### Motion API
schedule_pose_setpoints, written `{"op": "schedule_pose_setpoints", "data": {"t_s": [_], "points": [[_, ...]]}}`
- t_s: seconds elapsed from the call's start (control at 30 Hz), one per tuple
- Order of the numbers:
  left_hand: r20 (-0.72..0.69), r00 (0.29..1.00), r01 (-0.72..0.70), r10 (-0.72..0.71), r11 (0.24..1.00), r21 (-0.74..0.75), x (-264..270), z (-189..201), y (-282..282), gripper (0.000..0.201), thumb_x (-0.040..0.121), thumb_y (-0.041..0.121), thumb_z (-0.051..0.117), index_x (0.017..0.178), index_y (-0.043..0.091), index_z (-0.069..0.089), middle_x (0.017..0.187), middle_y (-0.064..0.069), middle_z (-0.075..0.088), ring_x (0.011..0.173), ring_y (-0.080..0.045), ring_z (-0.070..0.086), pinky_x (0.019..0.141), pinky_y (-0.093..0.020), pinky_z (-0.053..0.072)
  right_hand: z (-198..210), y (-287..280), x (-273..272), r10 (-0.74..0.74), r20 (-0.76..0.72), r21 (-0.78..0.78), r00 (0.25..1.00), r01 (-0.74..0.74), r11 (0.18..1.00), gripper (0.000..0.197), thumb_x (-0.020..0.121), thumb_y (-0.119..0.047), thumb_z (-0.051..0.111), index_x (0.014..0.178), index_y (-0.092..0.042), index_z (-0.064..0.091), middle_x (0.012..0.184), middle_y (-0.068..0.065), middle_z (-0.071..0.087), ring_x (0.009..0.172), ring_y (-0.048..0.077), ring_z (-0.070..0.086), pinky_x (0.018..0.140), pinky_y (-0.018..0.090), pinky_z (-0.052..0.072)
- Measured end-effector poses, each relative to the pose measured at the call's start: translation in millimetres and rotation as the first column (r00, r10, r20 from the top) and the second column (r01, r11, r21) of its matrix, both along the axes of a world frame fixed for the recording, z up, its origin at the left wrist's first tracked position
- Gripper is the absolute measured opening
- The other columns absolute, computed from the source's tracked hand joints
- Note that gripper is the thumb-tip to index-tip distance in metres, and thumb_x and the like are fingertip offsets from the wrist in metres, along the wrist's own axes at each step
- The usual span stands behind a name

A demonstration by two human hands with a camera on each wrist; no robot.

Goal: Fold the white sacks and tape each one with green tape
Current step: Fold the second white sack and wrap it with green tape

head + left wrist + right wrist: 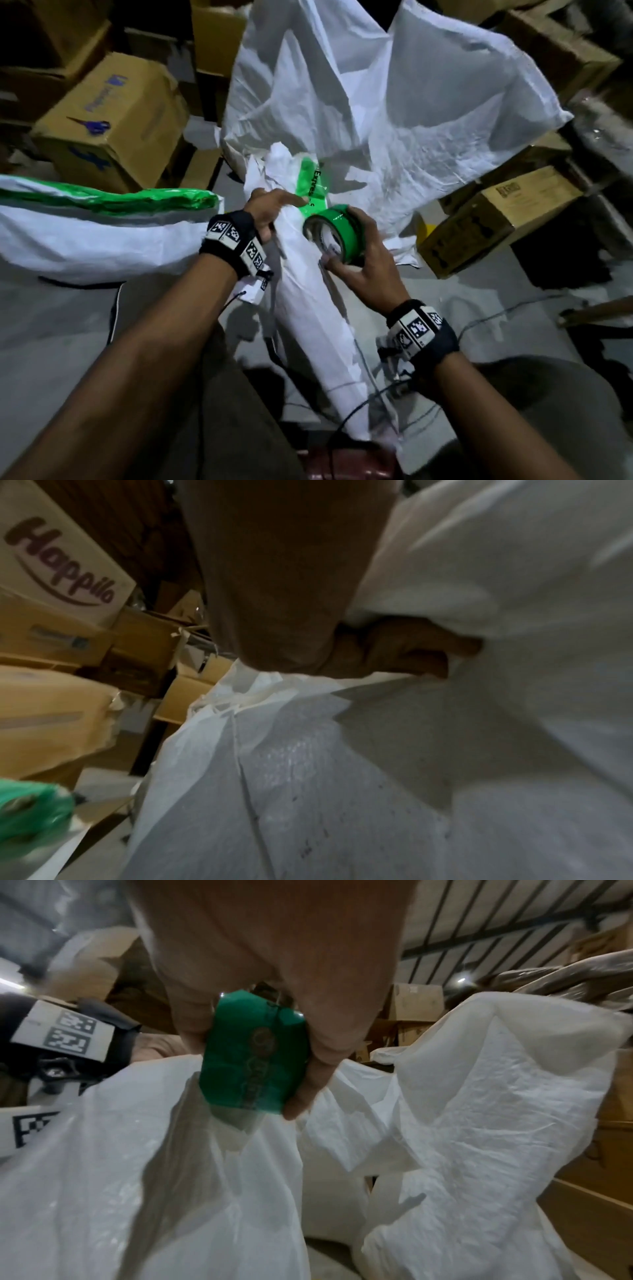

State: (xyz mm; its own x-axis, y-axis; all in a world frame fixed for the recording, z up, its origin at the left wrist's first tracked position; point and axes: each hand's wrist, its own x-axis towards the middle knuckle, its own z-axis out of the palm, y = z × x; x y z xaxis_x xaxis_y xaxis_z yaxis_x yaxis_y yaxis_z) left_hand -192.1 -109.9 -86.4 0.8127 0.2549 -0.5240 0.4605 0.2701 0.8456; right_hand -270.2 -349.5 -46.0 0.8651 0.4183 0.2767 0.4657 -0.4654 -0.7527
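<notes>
Across lap: folded sack (308,308) lengthwise, taped end (310,186) pointing away.

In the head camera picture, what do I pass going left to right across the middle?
Taped sack with green tape along its top → left hand gripping the folded sack → green tape roll in the right hand → cardboard box.
</notes>
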Motion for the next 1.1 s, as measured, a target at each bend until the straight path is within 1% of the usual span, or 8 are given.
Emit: {"op": "schedule_pose_setpoints", "data": {"t_s": [0.1, 0.13, 0.33, 0.43, 0.57, 0.7, 0.9, 1.1], "points": [[-0.097, 0.993, -0.077, 0.073, 0.996, -0.038, 23, -76, 14, 0.104, 0.025, 0.037, 0.103, 0.117, 0.006, 0.066, 0.122, -0.018, 0.068, 0.100, -0.043, 0.070, 0.083, -0.063, 0.056, -25, 3, 9, 0.008, -0.077, -0.035, 0.997, -0.011, 0.999, 0.081, 0.081, -0.039, 0.082, 0.146, -0.036, 0.033, 0.137, -0.014, 0.053, 0.118, 0.007, 0.058, 0.091, 0.040, 0.055], [-0.117, 0.986, -0.125, 0.119, 0.991, -0.043, 14, -61, 9, 0.108, 0.026, 0.038, 0.103, 0.121, 0.006, 0.063, 0.120, -0.015, 0.069, 0.098, -0.037, 0.071, 0.083, -0.057, 0.057, -38, 6, 16, 0.014, -0.114, -0.030, 0.993, -0.018, 0.999, 0.082, 0.081, -0.039, 0.082, 0.146, -0.036, 0.033, 0.136, -0.015, 0.052, 0.116, 0.005, 0.058, 0.090, 0.040, 0.055], [-0.090, 0.821, -0.566, 0.564, 0.824, 0.007, 10, -98, 39, 0.092, 0.029, 0.047, 0.102, 0.105, 0.006, 0.069, 0.101, -0.012, 0.074, 0.084, -0.025, 0.073, 0.073, -0.045, 0.061, -113, 76, 84, 0.136, -0.291, -0.055, 0.947, -0.159, 0.986, 0.093, 0.071, -0.028, 0.087, 0.146, -0.029, 0.032, 0.135, -0.012, 0.053, 0.117, 0.017, 0.060, 0.093, 0.040, 0.052], [-0.104, 0.703, -0.699, 0.704, 0.710, 0.083, -8, -81, 58, 0.047, 0.057, 0.027, 0.096, 0.086, 0.005, 0.066, 0.083, -0.002, 0.066, 0.073, -0.016, 0.063, 0.065, -0.032, 0.055, -139, 128, 103, 0.232, -0.355, 0.000, 0.906, -0.248, 0.969, 0.097, 0.063, -0.025, 0.085, 0.144, -0.036, 0.034, 0.137, -0.005, 0.058, 0.120, 0.021, 0.060, 0.096, 0.043, 0.051], [-0.082, 0.723, -0.679, 0.686, 0.727, 0.102, -22, -77, 88, 0.065, 0.040, 0.024, 0.096, 0.096, 0.005, 0.070, 0.102, -0.018, 0.074, 0.091, -0.035, 0.072, 0.078, -0.060, 0.059, -162, 156, 98, 0.250, -0.402, 0.085, 0.881, -0.236, 0.968, 0.100, 0.063, -0.017, 0.088, 0.145, -0.039, 0.037, 0.137, -0.011, 0.058, 0.123, 0.014, 0.057, 0.100, 0.041, 0.049], [0.004, 0.748, -0.634, 0.663, 0.714, 0.299, -36, -79, 99, 0.040, 0.063, 0.030, 0.090, 0.092, 0.009, 0.073, 0.086, -0.001, 0.074, 0.076, -0.019, 0.067, 0.079, -0.037, 0.058, -160, 160, 90, 0.271, -0.355, 0.122, 0.895, -0.243, 0.962, 0.099, 0.062, -0.022, 0.091, 0.145, -0.041, 0.040, 0.139, -0.023, 0.053, 0.124, 0.010, 0.054, 0.099, 0.040, 0.051], [0.044, 0.713, -0.693, 0.700, 0.693, 0.199, -62, -87, 106, 0.043, 0.065, 0.037, 0.088, 0.098, 0.014, 0.074, 0.095, -0.002, 0.077, 0.091, -0.024, 0.072, 0.086, -0.050, 0.059, -137, 163, 81, 0.295, -0.179, -0.059, 0.939, -0.309, 0.949, 0.092, 0.064, -0.022, 0.075, 0.147, -0.043, 0.041, 0.121, 0.002, 0.062, 0.103, 0.022, 0.053, 0.090, 0.041, 0.046], [0.074, 0.733, -0.680, 0.676, 0.729, 0.081, -66, -83, 102, 0.039, 0.066, 0.038, 0.083, 0.098, 0.018, 0.075, 0.094, 0.000, 0.078, 0.092, -0.025, 0.074, 0.087, -0.051, 0.059, -110, 165, 69, 0.300, -0.171, 0.043, 0.939, -0.297, 0.954, 0.079, 0.066, -0.013, 0.076, 0.139, -0.031, 0.050, 0.132, -0.008, 0.060, 0.116, 0.017, 0.058, 0.097, 0.037, 0.049]]}}
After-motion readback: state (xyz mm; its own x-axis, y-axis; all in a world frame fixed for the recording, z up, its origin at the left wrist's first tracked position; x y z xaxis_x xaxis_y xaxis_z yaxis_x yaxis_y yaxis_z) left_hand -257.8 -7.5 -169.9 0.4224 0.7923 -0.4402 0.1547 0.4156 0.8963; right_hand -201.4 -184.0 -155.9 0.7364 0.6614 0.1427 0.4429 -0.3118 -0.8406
